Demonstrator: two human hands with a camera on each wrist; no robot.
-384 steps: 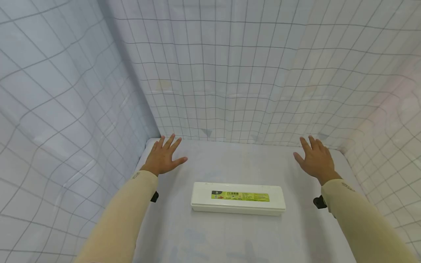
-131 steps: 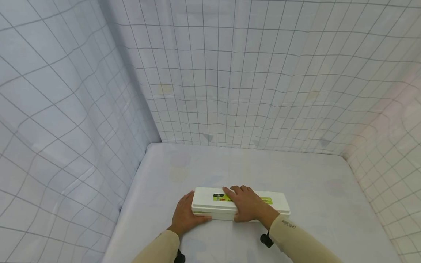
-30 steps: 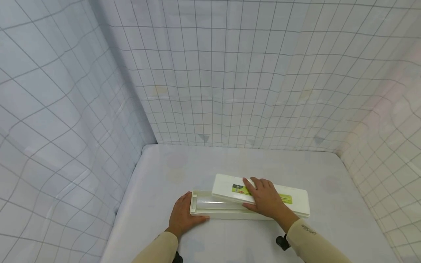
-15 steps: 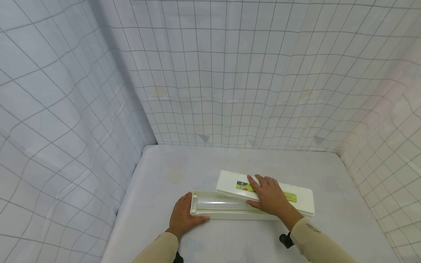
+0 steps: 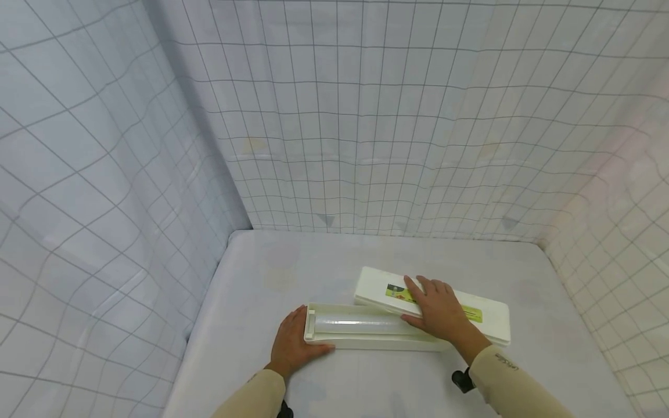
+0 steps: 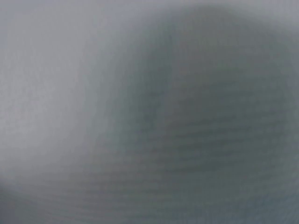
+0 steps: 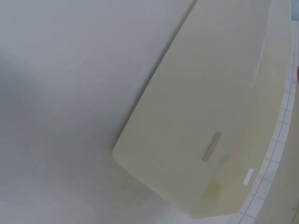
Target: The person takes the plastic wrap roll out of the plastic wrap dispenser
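— Two hands on one white cling-film dispenser box (image 5: 366, 335), near the front of the white table (image 5: 272, 273). What's the left hand (image 5: 292, 347) doing?

— Gripping the open box's left end, thumb along its near side, fingers wrapped behind.

— And the right hand (image 5: 441, 313)?

— Laid on the white lid (image 5: 491, 319), fingers draped over the green label (image 5: 473, 314), thumb curled at the near edge. That lid sits skewed, off to the right and farther back, baring the clear film roll (image 5: 355, 324).

— Wrist views?

— Left is pure blur; right shows the lid's pale underside.
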